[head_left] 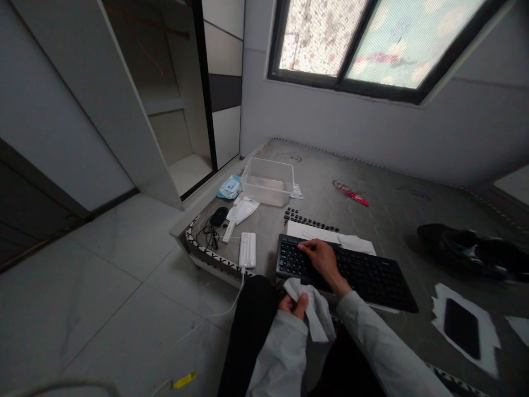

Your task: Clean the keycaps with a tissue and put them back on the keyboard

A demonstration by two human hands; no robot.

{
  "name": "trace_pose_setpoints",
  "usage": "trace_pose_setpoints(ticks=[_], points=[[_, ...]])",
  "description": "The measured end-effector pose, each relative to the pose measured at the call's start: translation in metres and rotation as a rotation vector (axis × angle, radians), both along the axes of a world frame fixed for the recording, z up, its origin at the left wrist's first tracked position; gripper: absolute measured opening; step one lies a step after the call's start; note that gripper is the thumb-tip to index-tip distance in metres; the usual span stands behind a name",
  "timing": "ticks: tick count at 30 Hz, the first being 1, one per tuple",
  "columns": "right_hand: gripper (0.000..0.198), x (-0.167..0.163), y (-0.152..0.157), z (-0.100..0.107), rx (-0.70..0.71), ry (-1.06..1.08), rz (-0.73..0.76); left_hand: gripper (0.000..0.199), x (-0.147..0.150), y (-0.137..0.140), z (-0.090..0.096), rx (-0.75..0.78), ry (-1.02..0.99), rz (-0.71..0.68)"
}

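Evidently right hand [322,259] flat on keyboard [372,275], long axis left-right; left hand [294,305] pinching, perhaps, a wipe [318,317].

Lighting: dim, cool daylight. We place its source at the window [384,44], at one o'clock, its panes washed out and patterned. Shadows: soft, deepest at nine o'clock along the wall. Glare: none beyond the panes. Distortion: we note strong wide-angle bending at every edge. Focus: centre fair; the margins are soft and grainy.
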State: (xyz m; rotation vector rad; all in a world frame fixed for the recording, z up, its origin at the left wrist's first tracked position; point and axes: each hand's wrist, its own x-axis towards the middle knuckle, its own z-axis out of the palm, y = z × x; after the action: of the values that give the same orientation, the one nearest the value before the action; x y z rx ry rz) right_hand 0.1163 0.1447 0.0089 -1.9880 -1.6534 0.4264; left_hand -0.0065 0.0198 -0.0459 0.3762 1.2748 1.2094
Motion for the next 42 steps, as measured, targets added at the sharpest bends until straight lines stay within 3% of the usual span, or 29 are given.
trace_pose_setpoints(ticks=[7, 21, 28, 36, 42], points=[[0.027, -0.002, 0.003, 0.007, -0.033, -0.030, 0.039, 0.082, 0.005, -0.001, -0.013, 0.018, -0.100, 0.030], [0.021, 0.005, 0.019, 0.029, -0.192, -0.121, 0.192, 0.074, 0.006, -0.001, -0.013, 0.017, -0.090, 0.022], [0.019, 0.004, 0.014, 0.022, -0.140, -0.129, 0.163, 0.069, -0.001, -0.001, -0.007, -0.007, -0.057, -0.042], [0.017, 0.001, 0.011, 0.022, -0.098, -0.153, 0.134, 0.077, -0.001, -0.001, -0.008, 0.023, -0.048, -0.006], [0.029, 0.015, 0.012, 0.024, 0.053, 0.030, 0.001, 0.050, -0.005, 0.000, -0.023, 0.040, -0.060, 0.048]])
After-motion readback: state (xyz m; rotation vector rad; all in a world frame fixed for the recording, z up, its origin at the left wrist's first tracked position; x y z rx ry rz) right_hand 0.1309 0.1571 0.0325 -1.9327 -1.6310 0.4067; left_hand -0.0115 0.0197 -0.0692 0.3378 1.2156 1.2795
